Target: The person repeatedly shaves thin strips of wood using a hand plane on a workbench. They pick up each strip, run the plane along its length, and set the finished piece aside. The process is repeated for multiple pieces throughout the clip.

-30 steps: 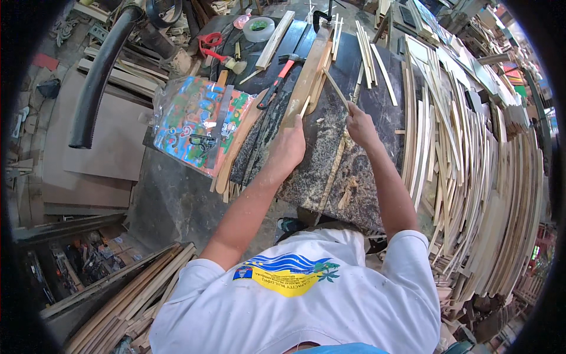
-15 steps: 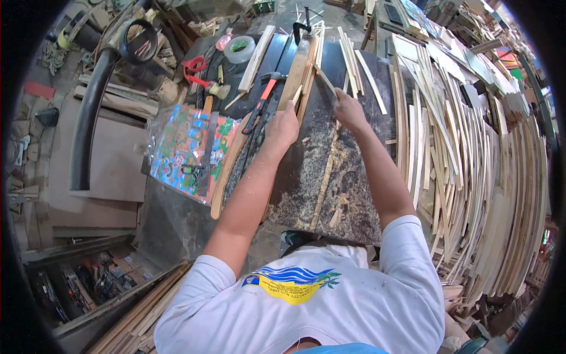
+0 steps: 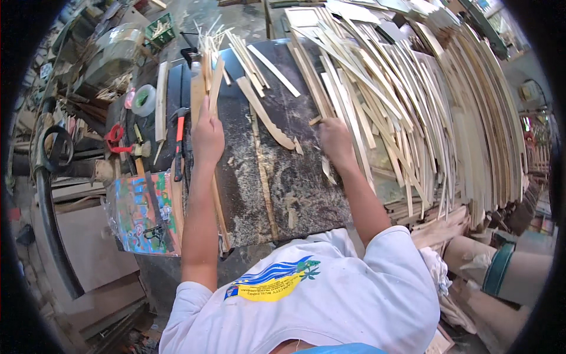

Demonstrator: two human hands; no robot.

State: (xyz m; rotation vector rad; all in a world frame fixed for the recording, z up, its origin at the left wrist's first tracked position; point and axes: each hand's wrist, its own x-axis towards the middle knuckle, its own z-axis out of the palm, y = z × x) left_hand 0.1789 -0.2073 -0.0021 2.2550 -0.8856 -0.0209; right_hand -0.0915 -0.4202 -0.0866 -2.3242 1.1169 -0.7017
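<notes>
My left hand point(image 3: 208, 140) is closed round a thin pale wooden strip point(image 3: 217, 85), which points away from me beside a clamped board point(image 3: 197, 82). At the right edge of the dark worktable point(image 3: 306, 203), my right hand point(image 3: 337, 141) is curled and slightly blurred next to the end of a brown wooden batten point(image 3: 309, 79). Whatever it holds, if anything, is hidden. Between my hands lies a long flat tan piece point(image 3: 265, 115) with a wavy, handle-like near end. A hammer point(image 3: 179, 138) with a red and black handle lies left of my left hand.
Many long wooden strips point(image 3: 407, 118) are piled along the right. Loose strips point(image 3: 274, 71) lie at the table's far side. A tape roll point(image 3: 143, 100), a red-handled tool point(image 3: 118, 138) and a colourful plastic-covered sheet point(image 3: 135, 206) are at left. Sawdust covers the tabletop.
My right hand has let go of the long flat tan piece, now on the table, and moved right toward the battens. My left hand still grips a strip. The view has turned right.
</notes>
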